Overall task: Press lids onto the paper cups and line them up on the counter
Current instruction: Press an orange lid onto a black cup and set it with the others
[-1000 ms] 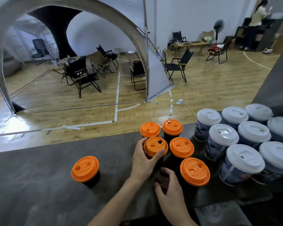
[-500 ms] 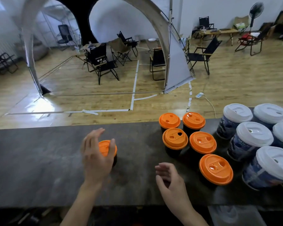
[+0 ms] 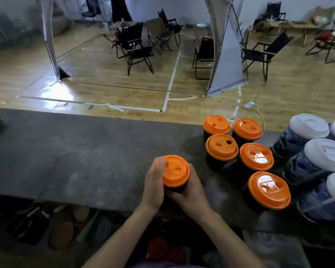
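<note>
held cup: dark paper cup (image 3: 176,188) with orange lid (image 3: 175,170) seated on top, upright, over near-middle of table (image 3: 66,151); cannot tell if base touches the table
left hand (image 3: 154,184): on cup's left side, grip curled round the cup wall, thumb tip lying on lid's left rim
right hand (image 3: 190,192): on cup's right and near side, grip wrapped round the cup body below the lid
hands: meeting beneath the lid, near side of cup
orange-lidded cups (image 3: 256,156): five dark ones, all lidded, standing right of held cup; two at far edge, two in front of those, one nearest camera; close together, apart from held cup
white-lidded cups (image 3: 326,154): blue-patterned, lidded, bunched at right end of table, just beside the orange group, some cut off by frame edge
table: dark grey, matte, runs left to right
floor (image 3: 104,89): wood with white tape lines, beyond table
folding chairs (image 3: 135,47): black, on the floor, far side
power strip (image 3: 249,104): white, on floor behind cups
</note>
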Motion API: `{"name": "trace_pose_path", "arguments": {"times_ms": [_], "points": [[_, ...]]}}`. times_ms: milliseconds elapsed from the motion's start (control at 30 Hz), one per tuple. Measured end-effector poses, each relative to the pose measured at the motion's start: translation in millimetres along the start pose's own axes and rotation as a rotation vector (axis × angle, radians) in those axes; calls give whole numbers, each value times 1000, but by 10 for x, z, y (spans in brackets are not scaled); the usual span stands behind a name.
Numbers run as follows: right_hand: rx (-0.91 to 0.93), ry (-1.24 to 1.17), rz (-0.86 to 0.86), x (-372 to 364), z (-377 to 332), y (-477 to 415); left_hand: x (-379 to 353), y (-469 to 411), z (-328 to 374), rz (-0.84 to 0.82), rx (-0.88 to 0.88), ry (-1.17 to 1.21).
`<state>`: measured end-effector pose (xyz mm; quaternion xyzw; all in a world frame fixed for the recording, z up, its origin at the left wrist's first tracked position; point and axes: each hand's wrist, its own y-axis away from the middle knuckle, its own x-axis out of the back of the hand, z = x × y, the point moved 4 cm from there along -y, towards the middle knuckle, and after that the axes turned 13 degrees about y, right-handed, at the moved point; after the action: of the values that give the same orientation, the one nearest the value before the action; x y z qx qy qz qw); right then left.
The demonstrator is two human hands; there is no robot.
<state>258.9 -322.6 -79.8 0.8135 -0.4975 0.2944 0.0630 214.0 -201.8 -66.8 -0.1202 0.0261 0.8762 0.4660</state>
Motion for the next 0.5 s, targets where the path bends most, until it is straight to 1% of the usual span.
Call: {"name": "trace_pose_path", "arguments": {"times_ms": [33, 100, 167, 233, 300, 400, 500], "points": [[-15, -16, 13, 6, 5, 14, 21, 10, -39, 9, 13, 24], [13, -14, 62, 29, 4, -8, 11, -19, -94, -1, 23, 38], [3, -13, 52, -21, 38, 2, 17, -1, -174, 7, 87, 37], [-9, -43, 92, 20, 50, -13, 36, -44, -114, 12, 67, 79], [-29, -59, 72, 56, 3, -15, 19, -50, -82, 14, 75, 126], [-3, -40, 43, 38, -8, -11, 2, 41, -78, -7, 44, 73], [16, -7, 104, 73, -34, -28, -16, 62, -54, -1, 55, 26]]}}
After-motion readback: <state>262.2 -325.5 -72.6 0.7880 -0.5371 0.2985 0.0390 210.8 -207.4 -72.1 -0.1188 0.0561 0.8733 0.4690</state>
